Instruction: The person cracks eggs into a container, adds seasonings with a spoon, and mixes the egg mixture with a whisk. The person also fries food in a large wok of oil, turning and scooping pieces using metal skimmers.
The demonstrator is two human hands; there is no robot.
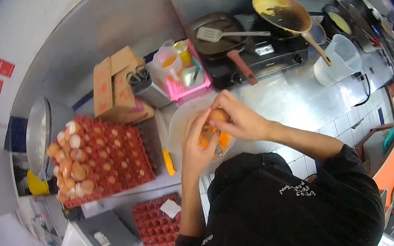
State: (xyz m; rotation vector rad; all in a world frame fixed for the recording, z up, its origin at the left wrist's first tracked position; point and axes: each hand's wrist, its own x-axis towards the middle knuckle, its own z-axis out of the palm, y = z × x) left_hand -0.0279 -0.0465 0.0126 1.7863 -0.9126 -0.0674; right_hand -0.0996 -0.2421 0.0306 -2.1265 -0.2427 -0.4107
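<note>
Both my hands are over a pale round bowl [176,128] that has orange yolks [224,141] in it. Between the fingers of my right hand [242,118] is a brown egg [219,116]. My left hand [198,140] is bent round the near side of the same egg, its fingertips against the shell. Whether the shell is cracked cannot be made out. Left of the bowl lies a knife with a yellow handle [169,162]. Farther left, brown eggs and shells [78,171] are heaped on stacked red egg trays [118,150].
Behind the bowl are a cardboard box [115,86] and a pink tray [190,92]. A stove [278,57] with a square pan [216,23] and a round pan [287,14] stands at the back. A plastic jug [337,62] is at the right, a red egg tray [153,223] lower left.
</note>
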